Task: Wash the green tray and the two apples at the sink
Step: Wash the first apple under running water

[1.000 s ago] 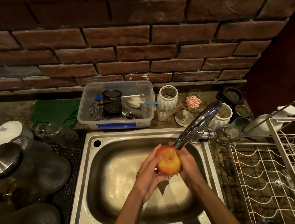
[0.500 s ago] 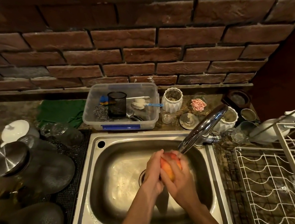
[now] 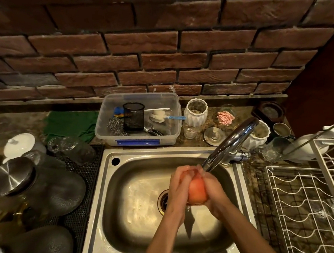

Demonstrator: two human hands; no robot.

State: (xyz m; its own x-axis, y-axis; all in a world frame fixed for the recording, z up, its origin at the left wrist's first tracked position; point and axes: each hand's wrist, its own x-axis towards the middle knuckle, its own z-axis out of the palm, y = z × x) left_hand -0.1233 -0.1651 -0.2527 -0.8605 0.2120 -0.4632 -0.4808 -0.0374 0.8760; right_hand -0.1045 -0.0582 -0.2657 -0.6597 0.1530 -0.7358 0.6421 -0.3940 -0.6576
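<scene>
An orange-red apple (image 3: 197, 192) is pressed between both palms over the steel sink (image 3: 141, 194), just under the spout of the chrome tap (image 3: 229, 146). My left hand (image 3: 177, 190) wraps its left side and my right hand (image 3: 213, 192) its right side. The fingers of both hands are blurred around the top of the fruit. The drain (image 3: 164, 202) shows just left of my left hand. No second apple or green tray is in view.
A clear plastic bin (image 3: 142, 142) of scrubbers stands behind the sink, beside a green cloth (image 3: 71, 123). Glass jars and steel lids (image 3: 14, 176) crowd the left counter. White ribbed pots (image 3: 196, 112) sit by the tap. A white wire dish rack (image 3: 310, 203) fills the right.
Both hands have closed more tightly round the apple and shifted over it, so less of the fruit shows. The camera view has tilted down slightly.
</scene>
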